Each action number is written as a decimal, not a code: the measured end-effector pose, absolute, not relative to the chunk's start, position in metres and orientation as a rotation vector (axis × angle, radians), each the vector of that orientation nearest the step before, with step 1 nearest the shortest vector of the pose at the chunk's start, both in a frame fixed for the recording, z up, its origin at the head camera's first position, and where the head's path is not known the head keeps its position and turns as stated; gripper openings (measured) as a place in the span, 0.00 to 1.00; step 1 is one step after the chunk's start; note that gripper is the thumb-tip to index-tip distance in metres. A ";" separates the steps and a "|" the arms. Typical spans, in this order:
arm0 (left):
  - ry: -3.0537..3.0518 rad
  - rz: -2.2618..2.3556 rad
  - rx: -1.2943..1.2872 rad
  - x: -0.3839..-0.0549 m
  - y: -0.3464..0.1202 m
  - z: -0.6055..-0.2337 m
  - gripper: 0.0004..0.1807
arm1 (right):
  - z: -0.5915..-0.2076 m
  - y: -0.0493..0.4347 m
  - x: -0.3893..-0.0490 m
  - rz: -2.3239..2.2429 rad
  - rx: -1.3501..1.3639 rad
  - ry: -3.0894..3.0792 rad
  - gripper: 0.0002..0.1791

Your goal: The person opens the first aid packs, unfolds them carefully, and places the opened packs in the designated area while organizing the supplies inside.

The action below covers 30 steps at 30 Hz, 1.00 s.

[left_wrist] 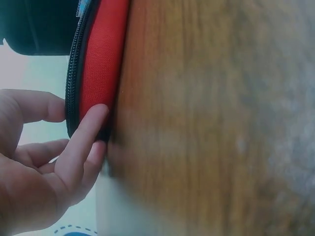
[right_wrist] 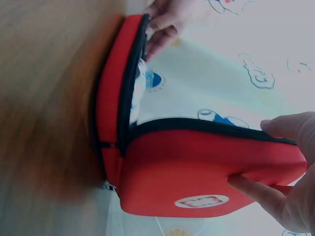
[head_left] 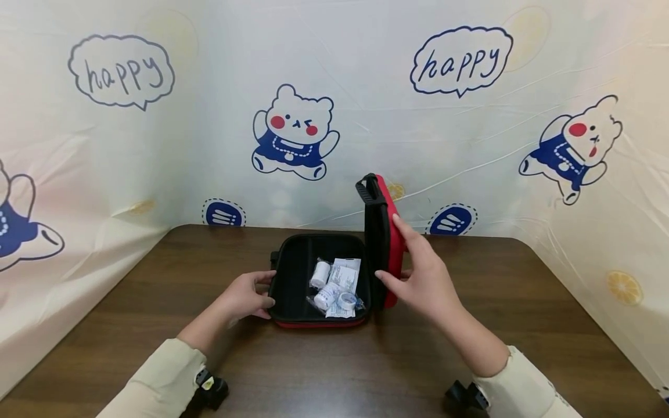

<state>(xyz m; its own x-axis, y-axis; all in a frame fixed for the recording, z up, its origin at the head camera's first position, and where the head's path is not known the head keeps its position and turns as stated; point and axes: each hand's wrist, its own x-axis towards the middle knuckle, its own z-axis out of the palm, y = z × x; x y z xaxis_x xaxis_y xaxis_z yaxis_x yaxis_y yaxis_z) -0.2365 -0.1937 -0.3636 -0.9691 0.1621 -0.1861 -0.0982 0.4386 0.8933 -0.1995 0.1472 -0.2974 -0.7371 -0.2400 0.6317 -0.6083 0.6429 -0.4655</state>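
A red first-aid case point(head_left: 292, 278) lies unfolded on the table, black inside. Its lid point(right_wrist: 197, 167), with a white oval emblem on the red shell, stands nearly upright on the right. My right hand point(head_left: 425, 281) grips the lid, thumb at its zippered rim and fingers on the outer shell. At the opposite side, my left hand point(head_left: 248, 296) holds the base around its front left corner, fingertips at the zipper and red side wall point(left_wrist: 101, 64). Inside the base are white rolls point(head_left: 320, 274) in clear wrap, a small tape roll point(head_left: 347, 301) and flat printed packets point(head_left: 345, 276).
The brown wooden table point(head_left: 334, 371) extends around the case on all sides. Behind it hangs a pale cloth point(head_left: 366, 133) printed with bears and lettering. A black carry handle point(head_left: 370, 191) sits on the lid's upper end.
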 end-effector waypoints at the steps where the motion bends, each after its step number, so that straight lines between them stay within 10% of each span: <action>1: 2.444 1.549 0.061 -0.237 -0.194 -0.364 0.37 | -0.296 0.150 -0.200 0.935 0.656 -2.325 0.55; 11: 2.408 1.581 0.067 -0.241 -0.196 -0.366 0.37 | -0.278 0.180 -0.194 1.015 0.485 -2.365 0.31; 30: 2.330 1.638 0.039 -0.243 -0.200 -0.371 0.38 | -0.272 0.256 -0.197 1.082 0.290 -2.778 0.37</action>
